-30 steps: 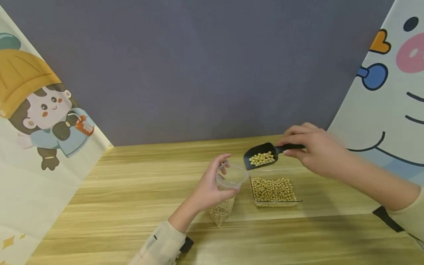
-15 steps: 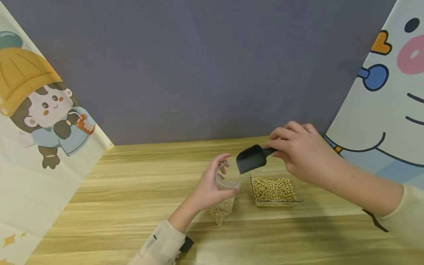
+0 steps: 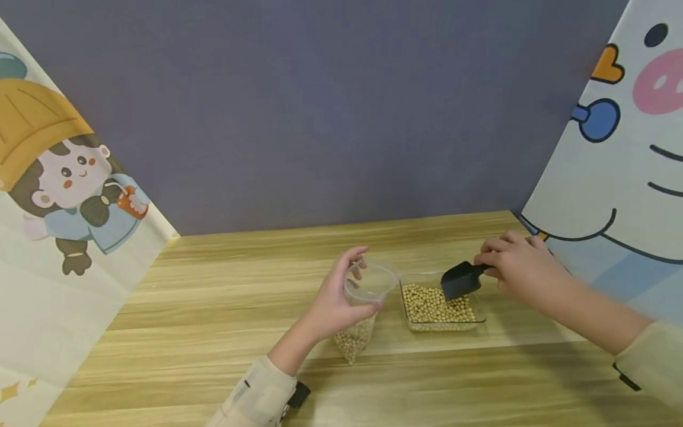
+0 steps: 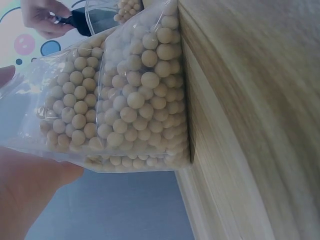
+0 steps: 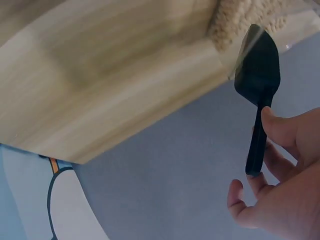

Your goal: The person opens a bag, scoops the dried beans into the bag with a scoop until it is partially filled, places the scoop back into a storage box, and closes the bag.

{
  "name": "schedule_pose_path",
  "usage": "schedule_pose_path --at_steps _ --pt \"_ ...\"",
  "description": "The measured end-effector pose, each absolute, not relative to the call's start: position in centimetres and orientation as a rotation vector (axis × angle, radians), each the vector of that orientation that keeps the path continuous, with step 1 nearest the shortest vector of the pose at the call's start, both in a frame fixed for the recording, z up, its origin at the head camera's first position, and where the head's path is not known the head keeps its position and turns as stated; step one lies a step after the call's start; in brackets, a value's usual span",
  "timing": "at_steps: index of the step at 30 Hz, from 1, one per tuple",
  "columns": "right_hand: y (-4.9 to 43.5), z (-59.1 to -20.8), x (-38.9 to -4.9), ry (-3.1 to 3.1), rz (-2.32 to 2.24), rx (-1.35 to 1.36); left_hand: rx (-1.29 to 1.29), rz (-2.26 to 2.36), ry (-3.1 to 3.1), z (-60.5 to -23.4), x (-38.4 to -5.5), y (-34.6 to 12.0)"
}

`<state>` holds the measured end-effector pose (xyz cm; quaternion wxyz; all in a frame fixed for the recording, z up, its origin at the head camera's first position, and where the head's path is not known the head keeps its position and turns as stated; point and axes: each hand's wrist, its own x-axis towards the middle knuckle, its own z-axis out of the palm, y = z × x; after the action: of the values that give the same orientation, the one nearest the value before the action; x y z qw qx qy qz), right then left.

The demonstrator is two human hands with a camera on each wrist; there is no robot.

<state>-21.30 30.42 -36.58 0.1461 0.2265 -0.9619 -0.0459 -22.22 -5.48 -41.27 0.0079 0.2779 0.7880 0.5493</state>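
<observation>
My left hand [image 3: 333, 299] holds a clear plastic container [image 3: 356, 339] near its round rim, thumb on one side and fingers on the other. Yellowish soybeans [image 4: 142, 92] fill its lower part, and in the left wrist view it stands on the wooden table. The right hand [image 3: 525, 267] pinches the handle of a black scoop [image 3: 460, 280] between thumb and fingers. That scoop is tilted over a clear rectangular box [image 3: 453, 323], its tip at the soybeans [image 3: 427, 303] inside. In the right wrist view the scoop [image 5: 259, 67] is seen from behind, so its inside is hidden.
The wooden table [image 3: 224, 308] runs back to a grey-blue panel [image 3: 331, 118]. Printed cartoon panels stand at the left [image 3: 80, 190] and right [image 3: 603, 190]. The box sits just right of the held container.
The scoop, loaded with soybeans a second ago, tipped over the container's mouth, then moved right and down to the box with my right hand. My left hand stayed around the container.
</observation>
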Motion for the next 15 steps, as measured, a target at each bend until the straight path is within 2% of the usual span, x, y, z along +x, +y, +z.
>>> schedule_pose_path --at_steps 5,15 --pt "30.0 -38.1 -21.5 -2.722 -0.139 0.682 0.863 1.709 2.472 -41.2 -22.2 -5.5" --pt "29.7 -40.0 -22.3 -2.868 0.213 0.583 0.875 1.714 2.473 -41.2 -22.2 -5.6"
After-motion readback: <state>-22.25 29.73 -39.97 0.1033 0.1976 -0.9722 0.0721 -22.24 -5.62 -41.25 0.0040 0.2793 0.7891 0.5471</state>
